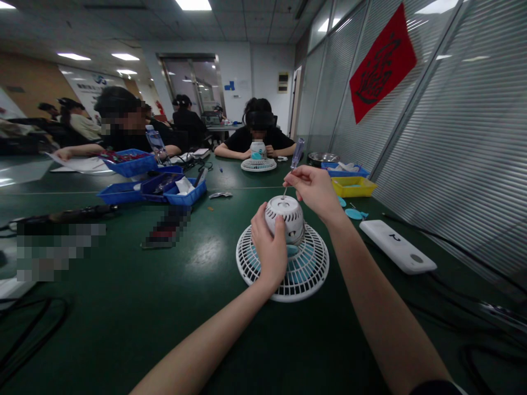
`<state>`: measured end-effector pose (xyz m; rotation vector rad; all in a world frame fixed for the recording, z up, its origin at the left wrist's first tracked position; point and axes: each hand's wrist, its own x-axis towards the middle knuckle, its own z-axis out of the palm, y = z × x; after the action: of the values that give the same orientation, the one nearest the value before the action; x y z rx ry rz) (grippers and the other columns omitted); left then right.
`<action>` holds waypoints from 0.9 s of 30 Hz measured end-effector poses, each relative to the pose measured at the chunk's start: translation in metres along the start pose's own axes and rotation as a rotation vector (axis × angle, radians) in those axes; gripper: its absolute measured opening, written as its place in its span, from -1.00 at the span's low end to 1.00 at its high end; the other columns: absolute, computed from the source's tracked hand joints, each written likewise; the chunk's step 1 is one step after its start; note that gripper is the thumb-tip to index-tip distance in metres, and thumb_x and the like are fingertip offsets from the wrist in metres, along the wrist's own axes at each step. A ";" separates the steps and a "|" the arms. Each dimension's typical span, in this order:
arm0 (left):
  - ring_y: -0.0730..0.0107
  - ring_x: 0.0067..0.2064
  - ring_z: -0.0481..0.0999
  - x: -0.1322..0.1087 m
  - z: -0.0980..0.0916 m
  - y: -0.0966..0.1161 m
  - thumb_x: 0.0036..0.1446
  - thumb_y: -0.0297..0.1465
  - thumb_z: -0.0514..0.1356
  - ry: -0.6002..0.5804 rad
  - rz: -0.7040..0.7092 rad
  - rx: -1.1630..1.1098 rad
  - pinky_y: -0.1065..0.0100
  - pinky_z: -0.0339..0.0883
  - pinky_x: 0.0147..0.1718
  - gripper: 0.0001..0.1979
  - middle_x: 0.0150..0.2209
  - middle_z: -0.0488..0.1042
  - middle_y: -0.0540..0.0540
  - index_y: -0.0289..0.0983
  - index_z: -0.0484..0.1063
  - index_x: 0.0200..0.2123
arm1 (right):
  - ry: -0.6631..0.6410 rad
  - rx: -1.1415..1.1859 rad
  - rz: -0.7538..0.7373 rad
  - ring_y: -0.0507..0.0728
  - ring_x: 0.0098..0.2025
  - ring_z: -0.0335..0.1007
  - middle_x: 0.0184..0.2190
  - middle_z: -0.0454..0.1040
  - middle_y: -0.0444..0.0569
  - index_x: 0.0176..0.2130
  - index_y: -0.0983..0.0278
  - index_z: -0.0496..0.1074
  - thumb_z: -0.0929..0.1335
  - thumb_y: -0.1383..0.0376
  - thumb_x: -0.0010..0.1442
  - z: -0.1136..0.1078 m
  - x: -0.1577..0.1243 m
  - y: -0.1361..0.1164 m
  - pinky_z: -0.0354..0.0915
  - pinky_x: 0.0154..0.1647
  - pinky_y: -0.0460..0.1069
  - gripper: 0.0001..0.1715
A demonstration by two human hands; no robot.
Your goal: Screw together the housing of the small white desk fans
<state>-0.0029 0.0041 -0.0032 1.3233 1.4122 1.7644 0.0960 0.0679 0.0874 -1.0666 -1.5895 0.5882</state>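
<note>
A white fan (pixel 302 282) lies face down on the green table, its round grille at the bottom and blue blades showing through the bars. My left hand (pixel 269 244) is wrapped around the side of the fan's white motor housing (pixel 293 215). Above it, my right hand (pixel 313 186) has its fingers closed around a screwdriver (pixel 297 153) with a clear purplish handle. The screwdriver stands nearly upright, slightly tilted, its shaft reaching down to the top of the housing. Whether the tip sits in a screw is too small to tell.
Blue bins (pixel 185 192) stand at the left, near a dark phone (pixel 167 227). To the right are a yellow tray (pixel 354 187), light-blue discs (pixel 354 214), a white power bank (pixel 397 247) and black cables. Across the table, a person (pixel 239 144) handles another fan (pixel 258 164).
</note>
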 end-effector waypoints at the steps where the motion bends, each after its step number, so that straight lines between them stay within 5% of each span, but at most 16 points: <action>1: 0.15 0.30 0.28 0.000 0.000 0.000 0.27 -0.18 0.04 0.002 0.000 0.002 0.04 0.08 0.33 -0.58 0.22 0.34 -0.23 -0.16 0.25 0.15 | -0.003 0.002 0.000 0.05 -0.42 0.46 -0.41 0.59 0.02 -0.44 0.28 0.44 0.37 0.33 0.16 0.000 0.000 0.000 0.27 -0.51 -0.08 -0.87; 9: 0.14 0.31 0.28 -0.001 0.000 0.001 0.27 -0.17 0.04 0.003 0.001 0.008 0.06 0.11 0.32 -0.57 0.21 0.35 -0.22 -0.15 0.26 0.15 | -0.040 -0.007 0.008 -0.03 -0.55 0.35 -0.38 0.60 0.02 -0.39 0.32 0.50 0.31 0.33 0.21 -0.002 -0.001 -0.002 0.21 -0.59 -0.11 -0.80; 17: 0.14 0.30 0.28 0.000 0.000 0.000 0.25 -0.17 0.04 0.002 0.000 -0.001 0.07 0.09 0.32 -0.54 0.20 0.35 -0.25 -0.21 0.24 0.16 | -0.001 -0.095 -0.061 0.08 -0.38 0.50 -0.41 0.58 0.00 -0.43 0.28 0.45 0.36 0.29 0.16 -0.004 -0.001 0.002 0.30 -0.48 -0.08 -0.86; 27: 0.15 0.31 0.28 0.000 0.000 -0.001 0.28 -0.17 0.04 0.000 0.004 0.015 0.08 0.11 0.31 -0.56 0.22 0.34 -0.24 -0.17 0.25 0.17 | 0.016 -0.008 0.019 0.08 -0.45 0.50 -0.48 0.59 0.02 -0.46 0.29 0.43 0.47 0.27 0.06 -0.004 -0.001 0.002 0.31 -0.47 -0.06 -0.82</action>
<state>-0.0034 0.0040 -0.0040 1.3348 1.4265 1.7589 0.1001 0.0674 0.0865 -1.0908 -1.5701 0.5849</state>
